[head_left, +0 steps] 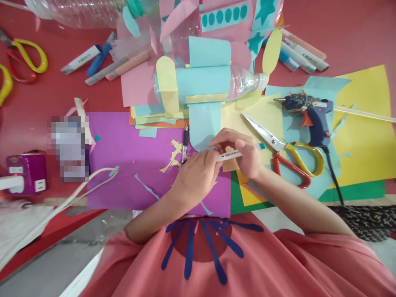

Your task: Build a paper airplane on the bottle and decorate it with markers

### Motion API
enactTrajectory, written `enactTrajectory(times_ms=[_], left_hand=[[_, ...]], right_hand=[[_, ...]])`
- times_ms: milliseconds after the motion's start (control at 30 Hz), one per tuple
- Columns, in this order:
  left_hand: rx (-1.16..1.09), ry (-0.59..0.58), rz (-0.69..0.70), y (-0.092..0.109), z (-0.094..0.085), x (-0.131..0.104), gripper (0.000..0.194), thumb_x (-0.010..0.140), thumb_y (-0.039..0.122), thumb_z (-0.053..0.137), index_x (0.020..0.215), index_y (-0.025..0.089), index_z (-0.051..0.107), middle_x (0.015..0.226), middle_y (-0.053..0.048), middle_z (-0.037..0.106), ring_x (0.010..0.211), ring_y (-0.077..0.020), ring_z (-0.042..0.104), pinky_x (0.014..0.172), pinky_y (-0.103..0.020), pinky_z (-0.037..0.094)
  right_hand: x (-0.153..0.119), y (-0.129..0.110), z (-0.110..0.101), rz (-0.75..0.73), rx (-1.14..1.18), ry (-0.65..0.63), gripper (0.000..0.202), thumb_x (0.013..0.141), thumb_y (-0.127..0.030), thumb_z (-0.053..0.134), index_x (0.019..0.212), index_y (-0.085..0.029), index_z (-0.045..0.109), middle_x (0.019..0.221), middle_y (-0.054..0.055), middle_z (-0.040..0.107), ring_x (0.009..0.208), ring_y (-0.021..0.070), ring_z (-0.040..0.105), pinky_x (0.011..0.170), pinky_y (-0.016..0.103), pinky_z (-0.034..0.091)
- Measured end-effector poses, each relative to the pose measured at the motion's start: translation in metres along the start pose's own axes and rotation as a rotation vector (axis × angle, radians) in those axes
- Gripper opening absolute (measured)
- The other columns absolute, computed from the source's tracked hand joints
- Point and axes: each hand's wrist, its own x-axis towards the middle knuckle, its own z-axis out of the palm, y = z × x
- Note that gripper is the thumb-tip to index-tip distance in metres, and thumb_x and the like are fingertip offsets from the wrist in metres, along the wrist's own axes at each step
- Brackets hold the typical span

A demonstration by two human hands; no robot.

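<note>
A white marker (229, 156) with a teal end lies between my two hands, just above the purple sheet (114, 165). My left hand (196, 177) is closed round its left end, back of the hand up. My right hand (244, 154) has its fingers curled at the marker's teal end. Beyond them lies a clear bottle wrapped in light blue paper (204, 82), with yellow paper strips on it and a light blue flap (204, 123) reaching toward my hands. A black pen (185, 142) and yellow paper scraps (175, 154) are beside my left hand.
Large scissors (280, 146) and a blue glue gun (318, 117) with a cable lie at the right on coloured sheets. Markers (301, 53) lie at the back on both sides. At the left are a purple power adapter (29, 173), a white cable (74, 194) and more scissors (31, 57).
</note>
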Motion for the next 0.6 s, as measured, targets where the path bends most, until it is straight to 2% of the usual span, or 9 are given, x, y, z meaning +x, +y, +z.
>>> enactTrajectory(times_ms=[67, 133, 267, 367, 467, 600], left_hand=[[0.02, 0.022, -0.039, 0.001, 0.011, 0.001, 0.02, 0.103, 0.026, 0.036, 0.098, 0.019, 0.054, 0.086, -0.009, 0.069, 0.084, -0.0254, 0.072, 0.068, -0.034, 0.057], [-0.052, 0.02, -0.046, 0.001, 0.019, 0.0, 0.025, 0.104, 0.028, 0.031, 0.107, 0.02, 0.055, 0.083, -0.008, 0.07, 0.077, -0.0241, 0.072, 0.058, -0.031, 0.055], [-0.295, 0.041, -0.027, -0.004, 0.027, -0.008, 0.034, 0.106, 0.036, 0.025, 0.114, 0.023, 0.055, 0.077, -0.003, 0.07, 0.06, -0.0164, 0.068, 0.053, -0.025, 0.052], [-0.416, 0.056, -0.012, -0.007, 0.028, -0.011, 0.044, 0.106, 0.046, 0.022, 0.121, 0.02, 0.055, 0.07, -0.001, 0.068, 0.049, -0.0133, 0.063, 0.05, -0.023, 0.05], [-0.336, 0.075, -0.011, -0.007, 0.028, -0.012, 0.047, 0.106, 0.046, 0.02, 0.121, 0.019, 0.055, 0.067, 0.001, 0.067, 0.047, -0.0129, 0.062, 0.048, -0.022, 0.046], [-0.111, 0.13, -0.001, -0.011, 0.017, -0.017, 0.034, 0.105, 0.034, 0.024, 0.12, 0.019, 0.051, 0.072, -0.001, 0.069, 0.063, -0.0177, 0.069, 0.054, -0.026, 0.049]], right_hand=[[0.001, 0.003, 0.004, 0.098, 0.033, 0.059, 0.043, 0.094, -0.047, 0.039, 0.081, -0.02, 0.069, 0.071, 0.004, 0.058, 0.064, 0.0159, 0.052, 0.062, 0.033, 0.044], [0.002, 0.003, 0.005, 0.15, 0.074, 0.06, 0.041, 0.091, -0.047, 0.042, 0.079, -0.019, 0.069, 0.069, 0.003, 0.055, 0.062, 0.0149, 0.049, 0.061, 0.032, 0.043], [0.003, -0.001, 0.003, 0.174, 0.157, -0.035, 0.038, 0.089, -0.044, 0.044, 0.077, -0.017, 0.068, 0.067, 0.002, 0.056, 0.058, 0.0127, 0.047, 0.058, 0.03, 0.042], [0.003, -0.002, 0.0, 0.115, 0.159, -0.119, 0.036, 0.091, -0.04, 0.044, 0.077, -0.017, 0.068, 0.07, 0.003, 0.061, 0.061, 0.0129, 0.05, 0.06, 0.03, 0.043], [0.002, 0.001, -0.002, 0.064, 0.128, -0.131, 0.038, 0.094, -0.042, 0.042, 0.078, -0.019, 0.068, 0.076, 0.004, 0.062, 0.062, 0.0132, 0.049, 0.059, 0.031, 0.043], [0.003, 0.005, -0.002, 0.105, 0.083, 0.037, 0.058, 0.094, -0.06, 0.022, 0.082, -0.021, 0.063, 0.063, 0.002, 0.049, 0.051, 0.0137, 0.042, 0.048, 0.03, 0.037]])
